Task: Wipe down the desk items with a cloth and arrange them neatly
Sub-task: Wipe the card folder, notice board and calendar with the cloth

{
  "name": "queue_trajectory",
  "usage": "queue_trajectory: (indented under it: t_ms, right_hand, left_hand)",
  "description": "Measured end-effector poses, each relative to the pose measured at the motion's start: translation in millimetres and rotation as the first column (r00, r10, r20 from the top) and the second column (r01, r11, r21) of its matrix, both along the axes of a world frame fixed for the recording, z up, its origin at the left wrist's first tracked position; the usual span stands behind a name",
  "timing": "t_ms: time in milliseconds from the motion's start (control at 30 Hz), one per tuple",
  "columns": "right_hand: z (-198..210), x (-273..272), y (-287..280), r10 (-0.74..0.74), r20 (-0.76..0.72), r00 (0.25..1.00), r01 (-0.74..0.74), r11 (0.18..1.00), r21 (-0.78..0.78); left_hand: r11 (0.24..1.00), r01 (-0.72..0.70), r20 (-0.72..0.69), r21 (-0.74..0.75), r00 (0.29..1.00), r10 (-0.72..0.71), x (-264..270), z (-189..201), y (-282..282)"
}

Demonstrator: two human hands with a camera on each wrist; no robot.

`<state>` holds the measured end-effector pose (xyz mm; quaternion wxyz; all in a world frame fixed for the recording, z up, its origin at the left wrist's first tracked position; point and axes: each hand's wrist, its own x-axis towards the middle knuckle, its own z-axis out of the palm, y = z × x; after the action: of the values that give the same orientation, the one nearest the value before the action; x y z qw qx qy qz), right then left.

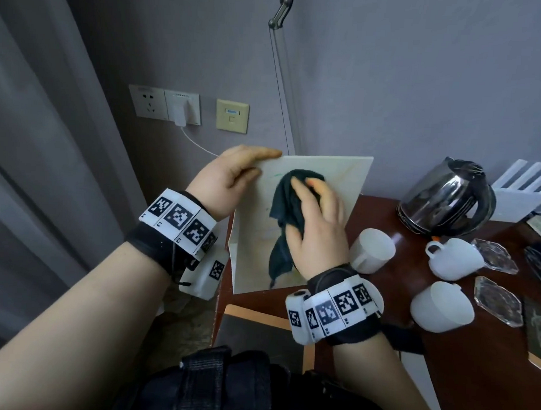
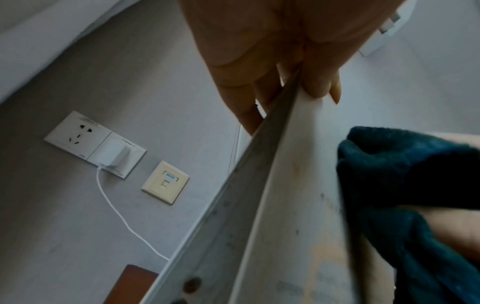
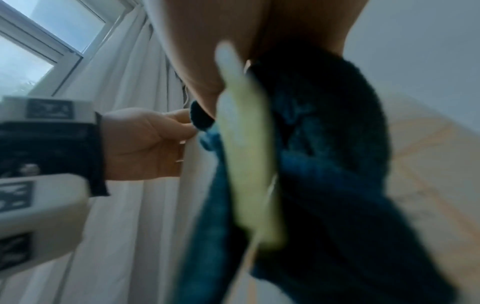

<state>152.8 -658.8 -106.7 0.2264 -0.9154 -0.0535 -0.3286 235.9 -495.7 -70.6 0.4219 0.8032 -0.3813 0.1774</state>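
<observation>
A cream flat board (image 1: 343, 183) stands tilted above the left corner of the dark wooden desk (image 1: 379, 377). My left hand (image 1: 230, 176) grips its upper left corner, thumb on the front face and fingers behind, as the left wrist view shows along the board's edge (image 2: 259, 164). My right hand (image 1: 320, 225) holds a bunched dark teal cloth (image 1: 286, 202) against the board's face, and a tail of cloth hangs below the palm. The cloth (image 3: 337, 164) fills the blurred right wrist view, where my left hand (image 3: 145, 144) shows behind it.
A steel kettle (image 1: 447, 198) stands at the back of the desk with a white router (image 1: 524, 189) behind it. Three white cups (image 1: 373, 250) (image 1: 453, 257) (image 1: 440, 306) and glass coasters (image 1: 497, 301) lie to the right. Wall sockets (image 1: 165, 104) with a plugged charger and a lamp arm (image 1: 279, 82) are behind the board.
</observation>
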Motion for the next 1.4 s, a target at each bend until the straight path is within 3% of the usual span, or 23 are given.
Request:
queue_trajectory:
  t_ms: [133,200,267,367,433,567,633,700,833,900,1000,1067,1133,1233,1267,1400]
  right_hand:
    - [3.9,4.0,-35.2,-0.261,-0.046,0.964,0.264,0.929,0.258]
    - [8.6,5.8,-50.3,-0.345,-0.133,0.929,0.369,0.889,0.271]
    - [9.7,5.6,-46.6,-0.306,-0.110,0.946,0.324,0.918,0.227]
    - [4.2,2.2,-21.6,-0.086,-0.034,0.996,0.088,0.994,0.070]
    - [-0.3,2.4,-18.1,-0.034,-0.017,0.999,0.033,0.999,-0.010]
    - [5.9,11.9,-36.9,-0.204,0.008,0.979,0.196,0.953,0.232]
    - [6.3,15.0,-39.1,-0.264,-0.004,0.964,0.257,0.934,0.248]
    - [4.6,11.5,-30.1,-0.219,0.022,0.975,0.212,0.961,0.175]
    - [-9.5,-0.4,-19.3,-0.022,0.006,1.000,0.023,0.991,-0.135]
    - [-9.3,-0.7,-28.9,-0.108,-0.028,0.994,0.108,0.994,-0.017]
    - [-7.6,2.7,-44.7,-0.264,-0.122,0.957,0.287,0.925,0.248]
    - [-8.5,1.4,-41.0,-0.273,-0.144,0.951,0.302,0.917,0.259]
    - [-11.4,-4.9,-26.5,-0.150,-0.140,0.979,0.173,0.970,0.170]
    - [-18.4,-15.6,-12.9,0.035,-0.277,0.960,-0.040,0.999,-0.012]
    - [-18.9,-16.0,-15.8,0.021,-0.289,0.957,-0.023,1.000,-0.003]
    - [-15.0,-5.8,-38.0,-0.237,-0.181,0.954,0.273,0.939,0.210]
  left_hand:
    - [1.000,-0.010,-0.041,-0.003,0.999,0.010,-3.0,0.6,-1.1]
    - [1.000,-0.015,-0.068,-0.025,0.998,0.013,-4.7,-0.1,-2.4]
    - [0.999,-0.014,-0.087,-0.045,0.996,0.010,-4.7,-1.4,-3.1]
    - [0.999,-0.003,-0.093,-0.049,0.996,-0.002,-2.9,-2.6,-2.4]
    - [0.999,0.005,-0.103,-0.037,0.995,-0.009,-1.9,-2.6,-1.5]
    - [1.000,0.004,-0.127,-0.030,0.992,-0.008,-3.1,-1.3,-0.4]
    - [1.000,0.003,-0.136,-0.030,0.991,-0.007,-3.4,-0.9,-0.8]
    - [0.999,0.002,-0.153,-0.032,0.988,-0.007,-2.6,-1.3,-0.8]
    - [0.999,0.022,-0.190,-0.042,0.981,-0.029,-3.1,-0.8,-0.3]
    - [0.998,0.020,-0.236,-0.064,0.971,-0.035,-3.3,-0.3,1.2]
    - [0.984,0.010,-0.357,-0.175,0.931,-0.073,-6.6,-0.8,2.5]
    - [0.977,0.008,-0.381,-0.214,0.920,-0.091,-8.7,-2.1,1.3]
    - [0.977,-0.001,-0.383,-0.213,0.920,-0.083,-8.2,-3.1,0.5]
    - [0.978,-0.001,-0.413,-0.211,0.907,-0.088,-8.0,-3.2,1.2]
    - [0.978,-0.006,-0.417,-0.207,0.905,-0.082,-8.3,-3.0,1.7]
    - [0.975,-0.003,-0.426,-0.223,0.900,-0.095,-10.1,-0.6,1.2]
